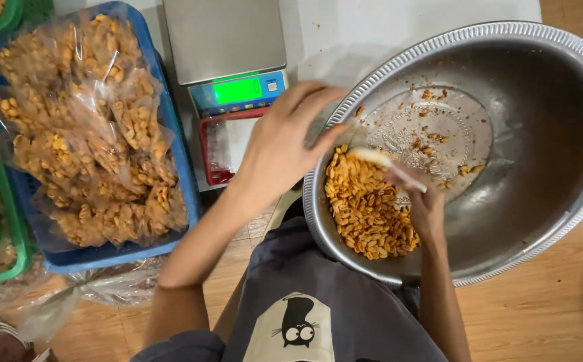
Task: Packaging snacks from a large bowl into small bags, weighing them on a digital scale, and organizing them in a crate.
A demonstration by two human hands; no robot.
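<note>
1. We find the left hand (279, 144) at the near-left rim of the steel bowl (539, 167), fingers loosely bent; whether they pinch the rim we cannot tell.
2. The right hand (425, 208) is inside the bowl, fingers clenched on a pale scoop (385, 164).
3. The scoop lies tilted across the top of the nuts (368, 211), which are heaped against the bowl's near-left wall; crumbs dot the bowl's floor.
4. The bowl leans on the person's lap, over a wooden floor (546, 308).
5. A scale (227, 50) with a lit green display stands just left of the bowl.
6. A blue crate (184, 174) further left holds clear bags (90, 127) of the same nuts.
7. Green crates (3, 221) stand at the left edge.
</note>
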